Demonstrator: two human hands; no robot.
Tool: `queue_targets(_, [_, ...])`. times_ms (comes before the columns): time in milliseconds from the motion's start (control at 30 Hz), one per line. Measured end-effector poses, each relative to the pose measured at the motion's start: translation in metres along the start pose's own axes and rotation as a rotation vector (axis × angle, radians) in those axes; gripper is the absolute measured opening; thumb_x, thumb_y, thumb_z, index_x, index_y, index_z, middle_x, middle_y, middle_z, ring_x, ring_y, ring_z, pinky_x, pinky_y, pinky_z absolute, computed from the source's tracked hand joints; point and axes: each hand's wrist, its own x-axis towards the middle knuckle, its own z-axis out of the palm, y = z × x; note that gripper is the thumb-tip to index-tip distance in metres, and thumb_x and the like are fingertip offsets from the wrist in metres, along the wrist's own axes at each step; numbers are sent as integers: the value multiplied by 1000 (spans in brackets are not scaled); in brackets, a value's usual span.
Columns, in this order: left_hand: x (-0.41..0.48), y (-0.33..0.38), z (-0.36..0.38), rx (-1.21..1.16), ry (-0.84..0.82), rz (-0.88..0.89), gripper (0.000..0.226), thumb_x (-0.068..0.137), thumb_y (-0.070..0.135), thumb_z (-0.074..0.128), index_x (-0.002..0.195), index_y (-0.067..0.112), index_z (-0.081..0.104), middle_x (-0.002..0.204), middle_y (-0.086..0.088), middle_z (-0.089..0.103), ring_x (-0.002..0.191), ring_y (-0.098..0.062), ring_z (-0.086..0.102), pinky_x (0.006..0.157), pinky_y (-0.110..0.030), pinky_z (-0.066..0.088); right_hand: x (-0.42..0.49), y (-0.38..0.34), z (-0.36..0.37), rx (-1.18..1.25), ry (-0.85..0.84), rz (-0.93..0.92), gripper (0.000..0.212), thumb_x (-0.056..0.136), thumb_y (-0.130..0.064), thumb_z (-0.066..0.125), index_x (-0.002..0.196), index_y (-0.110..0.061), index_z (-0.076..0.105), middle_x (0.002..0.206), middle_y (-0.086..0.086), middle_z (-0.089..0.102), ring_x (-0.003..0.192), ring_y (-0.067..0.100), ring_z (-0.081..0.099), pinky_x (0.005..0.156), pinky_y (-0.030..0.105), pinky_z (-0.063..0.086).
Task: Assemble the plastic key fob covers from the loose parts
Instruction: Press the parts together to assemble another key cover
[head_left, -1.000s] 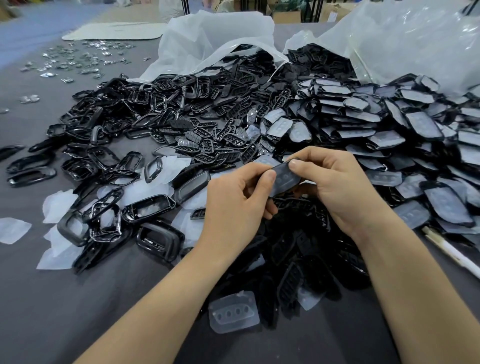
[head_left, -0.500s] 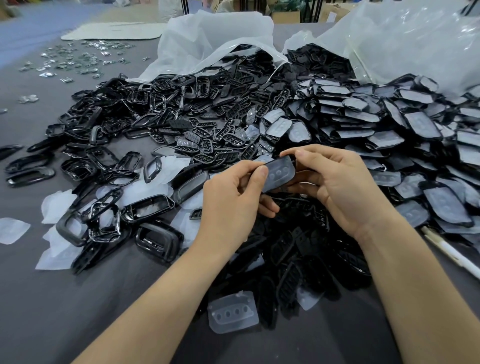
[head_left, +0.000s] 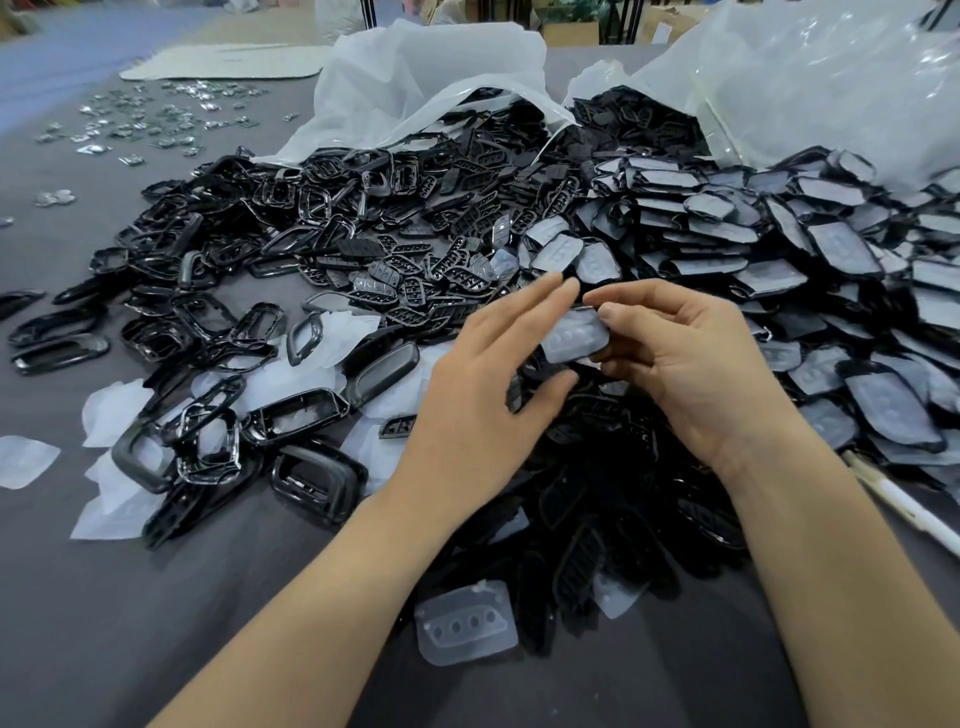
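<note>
Right hand (head_left: 691, 374) pinches one key fob cover (head_left: 574, 335) between thumb and fingertips, above the middle of the bench (head_left: 130, 597). A clear button pad sits on its upper face; can't tell if it's fully seated. Left hand (head_left: 483, 410) is spread, fingers straight and blurred, holding nothing, fingertips just left of the cover. Dark parts heap (head_left: 597, 493) lies under both hands. Left: scattered black frames (head_left: 208, 332). Right: stacked padded covers (head_left: 779, 249). Near: one loose clear pad (head_left: 466, 622), flat. Far: plastic bags (head_left: 415, 78) spilling parts; shiny metal pieces (head_left: 150, 119) far left.
</note>
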Motion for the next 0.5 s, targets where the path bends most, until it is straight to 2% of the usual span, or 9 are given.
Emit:
queue_targets(67, [-1,-1,1,5,16,1,52,79,-10,64,127,8,60,133,0,57,127,-17,51,109,-23,36,0,-1,-1,25,-14,8,20,90,-1,57,83,-14,71,66,1,67,56,10,58,52,18,49])
queue_targets(133, [0,-2,0,-8,36,-13,50,77,-15,60,120,10,66,126,1,63,121,-12,56,106,-19,38,0,-2,-2,66,-48,26,26,90,-1,55,78,-14,74,65,2,65,54,10,57,52,18,48])
queue_targets(167, [0,-2,-1,-35,48,-28,46,79,-13,60,117,11,68,121,4,65,117,-7,58,103,-16,40,0,-2,-3,91,-67,38,28,90,-2,54,76,-14,74,65,3,64,53,10,57,52,18,48])
queue_targets(233, [1,-4,-2,-180,56,-116,35,86,-4,61,109,21,70,102,19,69,95,8,61,86,-6,42,1,-4,-4,152,-109,75,21,89,-7,55,76,-11,72,63,2,63,55,11,59,52,18,48])
queue_targets(300, [4,-4,-2,-433,32,-262,30,90,2,61,97,30,69,81,24,70,81,9,63,77,-7,44,1,-4,-5,224,-149,110,9,79,-17,62,75,-9,65,60,0,61,55,12,59,52,19,48])
queue_targets(400, [4,-6,0,-751,13,-413,18,86,12,63,96,26,71,91,6,75,98,-16,69,90,-30,53,2,-4,-7,245,-196,95,10,72,-22,63,72,-12,65,61,-1,60,57,10,57,55,18,49])
queue_targets(500, [4,-6,2,-1021,-30,-528,28,80,21,64,106,12,68,100,-3,74,101,-17,67,89,-29,53,2,-2,-7,219,-218,87,14,73,-22,61,78,-9,64,64,-1,61,59,7,57,58,18,50])
